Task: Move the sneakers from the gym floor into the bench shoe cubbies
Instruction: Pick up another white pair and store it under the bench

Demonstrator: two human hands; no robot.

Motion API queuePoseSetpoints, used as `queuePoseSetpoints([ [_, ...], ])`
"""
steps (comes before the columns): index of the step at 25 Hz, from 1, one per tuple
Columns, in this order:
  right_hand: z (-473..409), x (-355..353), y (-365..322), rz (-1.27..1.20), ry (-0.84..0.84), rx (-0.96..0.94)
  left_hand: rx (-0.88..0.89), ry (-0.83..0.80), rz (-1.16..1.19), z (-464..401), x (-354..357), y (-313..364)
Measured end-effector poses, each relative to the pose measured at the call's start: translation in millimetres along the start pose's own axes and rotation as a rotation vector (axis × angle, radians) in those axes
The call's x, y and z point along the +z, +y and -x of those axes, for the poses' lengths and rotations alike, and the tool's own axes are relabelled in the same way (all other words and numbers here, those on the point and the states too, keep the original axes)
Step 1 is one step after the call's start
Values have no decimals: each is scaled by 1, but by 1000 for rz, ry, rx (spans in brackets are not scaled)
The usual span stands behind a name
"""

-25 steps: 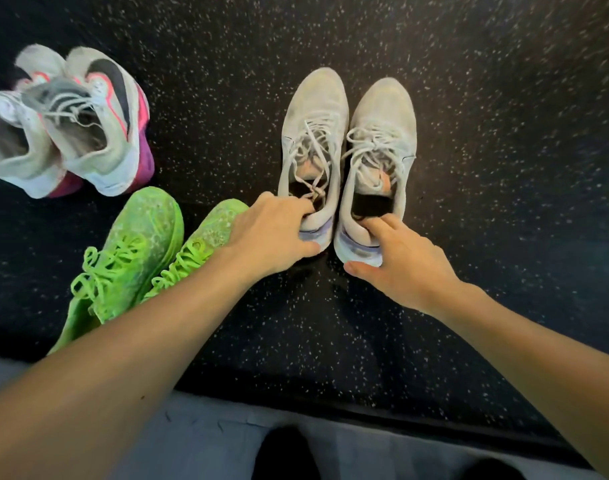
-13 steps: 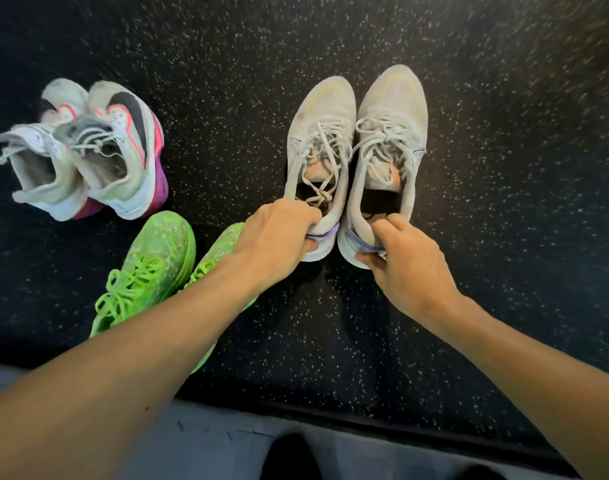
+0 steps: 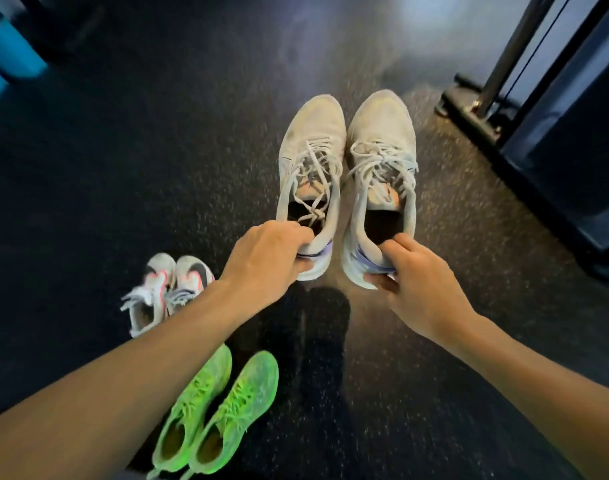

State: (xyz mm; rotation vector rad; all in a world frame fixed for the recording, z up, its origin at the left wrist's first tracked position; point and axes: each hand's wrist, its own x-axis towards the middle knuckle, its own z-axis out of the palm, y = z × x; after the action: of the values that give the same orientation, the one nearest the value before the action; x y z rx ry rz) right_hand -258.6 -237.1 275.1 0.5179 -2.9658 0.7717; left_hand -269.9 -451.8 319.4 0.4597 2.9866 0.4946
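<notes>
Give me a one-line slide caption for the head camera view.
Left hand and right hand each hold a grey sneaker by the heel; green pair waits on the floor.

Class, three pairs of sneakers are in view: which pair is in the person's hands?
The grey pair: the left hand and right hand grip its heels. The green pair and white-and-pink pair lie on the floor.

Worn, matt knit cloth covers the two grey sneakers [image 3: 344, 168], with flat woven laces and smooth rubbery lilac heel soles where my left hand [image 3: 268, 259] and right hand [image 3: 420, 282] grip them. Below, the green sneakers [image 3: 216, 410] show mottled, slightly shiny fabric. The gym floor [image 3: 452, 375] is dark, grainy speckled rubber. At right stands a black machine frame [image 3: 483, 95] of smooth metal.
</notes>
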Motion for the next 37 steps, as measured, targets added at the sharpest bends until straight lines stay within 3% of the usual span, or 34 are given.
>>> queuePoseSetpoints([
  [13, -80, -390, -152, 110, 253, -182, 204, 334, -107, -33, -383, 133],
  [21, -55, -558, -247, 193, 321, -212, 287, 411, -175, 18, -553, 207],
  [29, 8, -643, -326, 264, 385, -193, 337, 423, -235, 89, -645, 264],
  [37, 108, -686, -359, 330, 444, -206, 347, 500, -213, 178, -665, 334],
])
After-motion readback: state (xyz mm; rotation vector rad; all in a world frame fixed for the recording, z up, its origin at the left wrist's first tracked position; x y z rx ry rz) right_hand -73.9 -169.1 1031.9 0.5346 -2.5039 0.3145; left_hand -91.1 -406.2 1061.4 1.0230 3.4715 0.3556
